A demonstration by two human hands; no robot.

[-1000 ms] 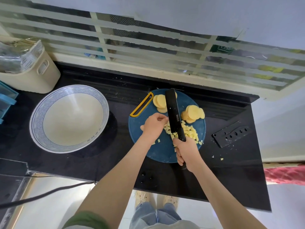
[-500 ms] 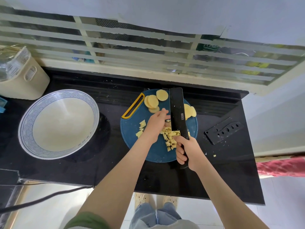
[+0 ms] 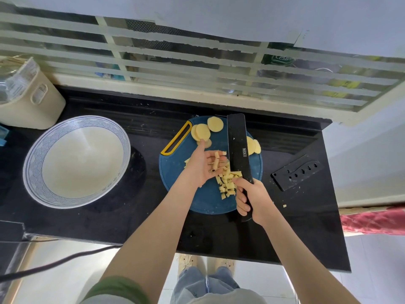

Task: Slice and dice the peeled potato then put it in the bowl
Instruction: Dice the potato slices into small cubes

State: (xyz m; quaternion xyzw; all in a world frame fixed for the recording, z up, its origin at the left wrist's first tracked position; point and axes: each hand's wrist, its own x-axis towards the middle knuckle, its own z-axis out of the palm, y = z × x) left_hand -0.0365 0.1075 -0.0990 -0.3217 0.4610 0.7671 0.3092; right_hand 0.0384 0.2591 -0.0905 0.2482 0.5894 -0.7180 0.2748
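Left hand [image 3: 202, 168] upturned now; dice [image 3: 228, 183] beside grip [image 3: 252, 197]

Both bare forearms come in from the bottom, the left one from about 7 o'clock with a green sleeve [image 3: 118, 288] bunched high up, the right one from 5 o'clock. The left hand [image 3: 202, 168] is turned palm-up, fingers loose and spread toward 3 o'clock, thumb poking out to 12, with a few potato dice [image 3: 217, 161] lying on the fingers. The right hand [image 3: 252, 198] sits at its 4 o'clock, fingers wrapped tight round the knife [image 3: 237, 141] handle.
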